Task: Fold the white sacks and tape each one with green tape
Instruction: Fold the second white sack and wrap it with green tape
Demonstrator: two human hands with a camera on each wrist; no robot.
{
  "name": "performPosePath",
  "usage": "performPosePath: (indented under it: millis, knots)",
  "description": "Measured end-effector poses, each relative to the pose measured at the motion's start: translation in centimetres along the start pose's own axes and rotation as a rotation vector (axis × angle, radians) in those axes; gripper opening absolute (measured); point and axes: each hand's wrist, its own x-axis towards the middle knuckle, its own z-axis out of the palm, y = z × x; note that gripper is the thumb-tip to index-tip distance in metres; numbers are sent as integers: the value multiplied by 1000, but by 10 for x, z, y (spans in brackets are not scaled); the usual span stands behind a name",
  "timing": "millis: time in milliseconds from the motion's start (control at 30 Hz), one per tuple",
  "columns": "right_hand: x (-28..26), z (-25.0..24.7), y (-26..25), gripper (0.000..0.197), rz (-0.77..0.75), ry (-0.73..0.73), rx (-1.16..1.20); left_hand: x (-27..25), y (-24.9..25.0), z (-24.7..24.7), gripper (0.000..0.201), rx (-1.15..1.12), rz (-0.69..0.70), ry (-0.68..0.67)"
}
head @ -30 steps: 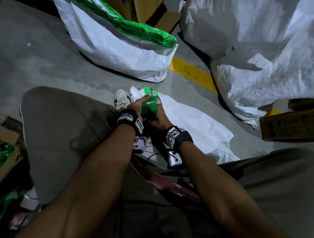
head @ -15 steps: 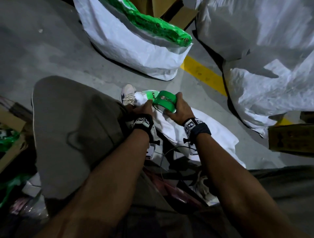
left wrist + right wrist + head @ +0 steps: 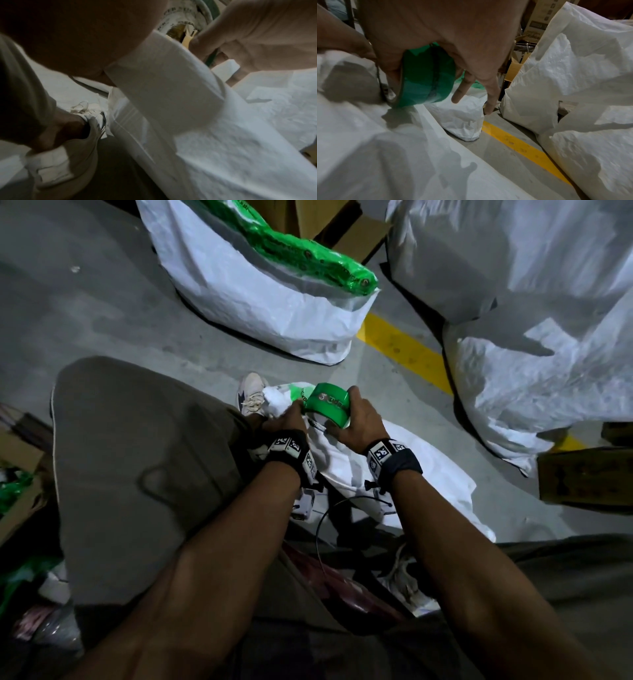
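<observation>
concrete floor [image 3: 102, 302]; left hand [image 3: 284, 422] mostly hides folded sack [image 3: 277, 400].

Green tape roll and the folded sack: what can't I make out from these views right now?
- Free tape end: hidden in the head view behind the green tape roll and left hand.
- Left hand's fingers: cut off and blurred in the left wrist view; the folded sack covers them.
- Roll's core print: too blurred to read.
- Right hand: its thumb is hidden by the roll in the right wrist view.

A yellow floor line [image 3: 404, 352] runs past cardboard boxes [image 3: 585, 474], with what looks like a pale sneaker [image 3: 252, 397] nearby.
</observation>
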Motion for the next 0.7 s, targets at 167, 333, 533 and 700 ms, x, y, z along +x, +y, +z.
performPosePath:
  millis: [167, 333, 533, 700]
  knots:
    - [1, -12, 1, 67, 10, 20, -194, -12, 6, -13, 61, 53, 125, 71]
    - [9, -18, 9, 68, -6, -72, -256, -5, 11, -17, 64, 61, 67, 75]
    - [-1, -16, 36, 76, -119, -56, -196, 6, 6, -14, 61, -25, -54, -33]
    - [-5, 4, 31, 94, -344, -94, -303, -6, 0, -26, 56, 83, -91, -488]
